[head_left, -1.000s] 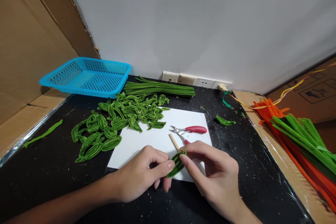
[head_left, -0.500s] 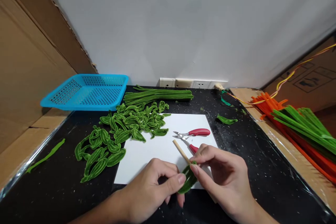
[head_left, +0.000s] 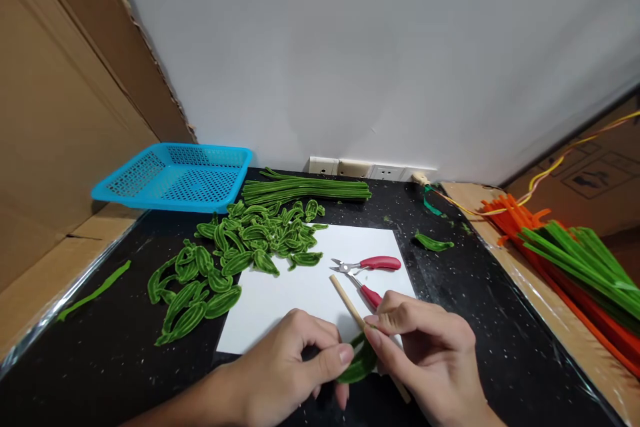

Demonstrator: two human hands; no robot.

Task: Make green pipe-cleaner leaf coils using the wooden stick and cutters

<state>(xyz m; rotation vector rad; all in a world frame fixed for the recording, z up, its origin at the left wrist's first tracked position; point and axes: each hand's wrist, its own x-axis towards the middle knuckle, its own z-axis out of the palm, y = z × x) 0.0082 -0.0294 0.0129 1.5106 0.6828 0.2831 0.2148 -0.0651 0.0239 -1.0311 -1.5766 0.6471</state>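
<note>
Green leaf (head_left: pixel 362 367), grasped by the fingers of left hand (head_left: pixel 295 367) and right hand (head_left: pixel 433 353), seemingly for steadiness, near white paper (head_left: pixel 280 303); pliers (head_left: pixel 380 263) on it, presumably for easy reach.

The heap (head_left: pixel 260 233) covers the far left corner of the sheet (head_left: pixel 280 307), with the bundle (head_left: pixel 307 191) barring the way beyond. Pliers (head_left: pixel 374 263) and stick (head_left: pixel 347 299) obstruct its right half; left hand (head_left: pixel 295 367) and right hand (head_left: pixel 430 347) crowd its near edge. A hand could pass along the table (head_left: pixel 460 287) to its right, skirting one leaf (head_left: pixel 433 243).
</note>
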